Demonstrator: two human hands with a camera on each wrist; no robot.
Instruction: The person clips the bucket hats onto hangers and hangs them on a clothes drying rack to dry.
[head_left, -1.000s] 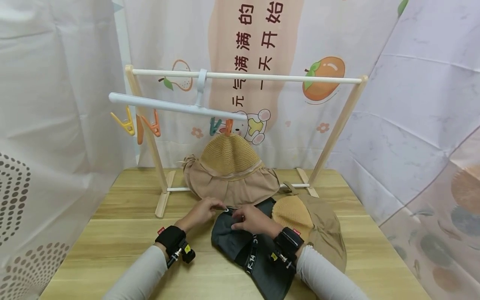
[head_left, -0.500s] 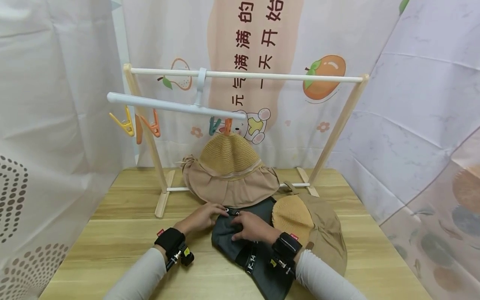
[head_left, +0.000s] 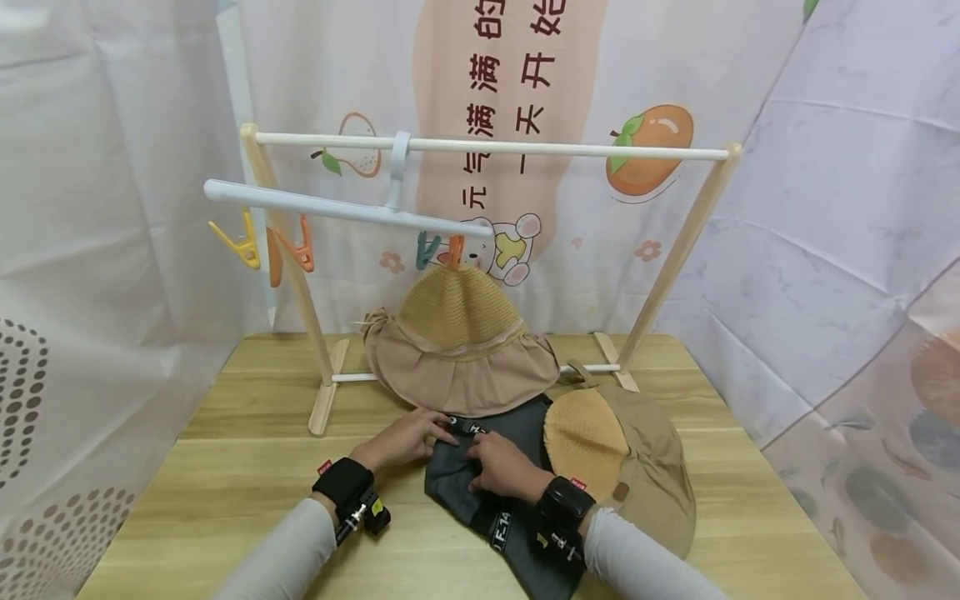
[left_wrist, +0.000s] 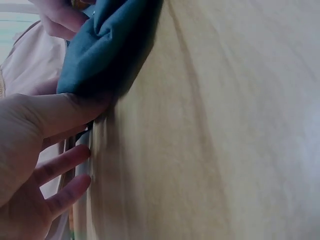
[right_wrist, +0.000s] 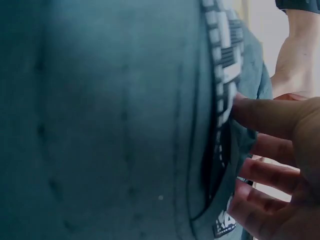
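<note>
A dark grey hat [head_left: 457, 471] with a black lettered band [head_left: 501, 529] lies on the table. My left hand [head_left: 405, 437] pinches its far left edge. In the left wrist view, the thumb lies over the cloth [left_wrist: 100, 50] and the other fingers spread beyond it. My right hand [head_left: 510, 467] grips the hat a little to the right. Its thumb presses near the white-lettered strip [right_wrist: 227, 65] in the right wrist view, with curled fingers against the fabric. Between the hands, another stretch of lettered band [head_left: 467, 426] shows.
Behind, a straw hat [head_left: 457, 312] hangs by an orange clip [head_left: 455, 252] from a pale blue hanger [head_left: 330, 205] on a wooden rack [head_left: 678, 258]. Several other clips, one yellow [head_left: 243, 246], dangle there. A tan hat [head_left: 656, 458] lies at right, partly against the dark one.
My right hand has shifted slightly toward me over the dark hat. More of the lettered band at the hat's far edge has come into view between the hands.
</note>
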